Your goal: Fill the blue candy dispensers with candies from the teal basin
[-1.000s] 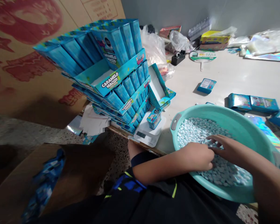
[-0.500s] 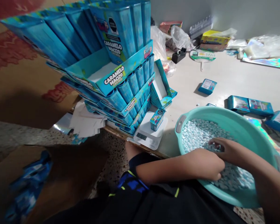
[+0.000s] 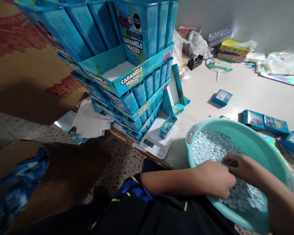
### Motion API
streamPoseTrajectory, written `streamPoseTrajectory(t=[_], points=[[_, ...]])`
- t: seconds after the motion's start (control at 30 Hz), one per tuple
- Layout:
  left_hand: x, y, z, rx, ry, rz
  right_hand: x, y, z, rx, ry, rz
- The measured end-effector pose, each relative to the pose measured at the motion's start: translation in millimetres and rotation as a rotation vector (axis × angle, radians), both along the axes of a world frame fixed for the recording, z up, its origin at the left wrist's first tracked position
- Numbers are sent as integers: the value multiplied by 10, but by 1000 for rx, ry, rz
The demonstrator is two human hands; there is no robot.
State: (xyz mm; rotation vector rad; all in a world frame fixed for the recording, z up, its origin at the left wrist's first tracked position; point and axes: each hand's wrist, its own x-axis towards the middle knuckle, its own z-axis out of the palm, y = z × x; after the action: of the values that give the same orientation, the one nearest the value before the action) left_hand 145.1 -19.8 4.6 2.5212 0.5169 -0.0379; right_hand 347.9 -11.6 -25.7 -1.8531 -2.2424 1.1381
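Observation:
A turquoise tub (image 3: 254, 130) holds many small pale-blue and white candies (image 3: 210, 147). Both hands are inside it, close together over the candies. My left hand (image 3: 217, 178) has its back to the camera, fingers curled down and mostly hidden. Beside it, my right hand (image 3: 237, 163) has its fingers bent towards the thumb; what lies between them is too small to make out. Left of the tub a small blue candy tin (image 3: 168, 126) rests on a white digital scale (image 3: 155, 143).
Tall stacked trays of blue containers (image 3: 142, 81) stand at the left table edge, with an open cardboard box (image 3: 71, 182) below. More blue tins (image 3: 275, 124) lie beyond the tub. A tape dispenser (image 3: 195, 62), a fan (image 3: 220, 65) and plastic bags sit further back.
The view has shifted, so the table things appear slightly lower and further right. My right hand's fingers have drawn nearer to my left hand, and their gap has narrowed.

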Motion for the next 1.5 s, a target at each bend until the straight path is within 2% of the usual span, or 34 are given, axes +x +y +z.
streamPoseTrajectory(t=[0.1,0.27,0.37,0.43,0.5,0.6,0.67,0.7,0.77,0.8,0.87,0.93,1.0,1.03,1.07,1.13,1.2,1.27,1.33,1.43,1.5], points=[[5,11,-1,-36,23,18,-40,14,64,33,28,14],[23,39,31,-35,80,42,-140,17,165,178,68,36],[10,16,75,94,39,88,-156,-2,155,236,113,44],[-70,-12,107,232,-110,171,-159,-20,131,283,115,59],[-247,-21,129,392,-329,330,-171,-35,126,326,109,59],[-682,61,106,674,-590,720,-206,-36,188,398,139,13],[-1008,183,32,821,-604,993,-229,-26,262,445,171,-19],[-1154,253,-26,848,-579,1091,-239,-22,297,463,184,-37],[-1369,382,-184,792,-566,1230,-259,-21,349,477,206,-83],[-1431,433,-275,706,-585,1288,-271,-25,360,478,221,-115],[-1466,490,-441,511,-661,1393,-298,-33,357,470,280,-208],[-1418,493,-522,427,-744,1457,-324,-36,337,424,400,-335],[-1326,459,-460,532,-820,1418,-344,-26,326,333,568,-469],[-1270,438,-373,628,-853,1345,-352,-15,331,268,672,-536],[-1208,419,-256,721,-875,1232,-359,-1,345,195,795,-604],[-1058,404,20,823,-813,904,-378,34,396,12,1093,-734],[-875,432,261,802,-639,556,-403,74,460,-228,1375,-828],[-679,495,382,737,-522,344,-432,115,510,-429,1543,-912],[-507,566,376,745,-543,303,-453,150,532,-529,1618,-997],[-355,652,249,803,-596,289,-459,178,528,-555,1651,-1074],[-319,692,177,799,-561,247,-452,180,527,-557,1639,-1104]])
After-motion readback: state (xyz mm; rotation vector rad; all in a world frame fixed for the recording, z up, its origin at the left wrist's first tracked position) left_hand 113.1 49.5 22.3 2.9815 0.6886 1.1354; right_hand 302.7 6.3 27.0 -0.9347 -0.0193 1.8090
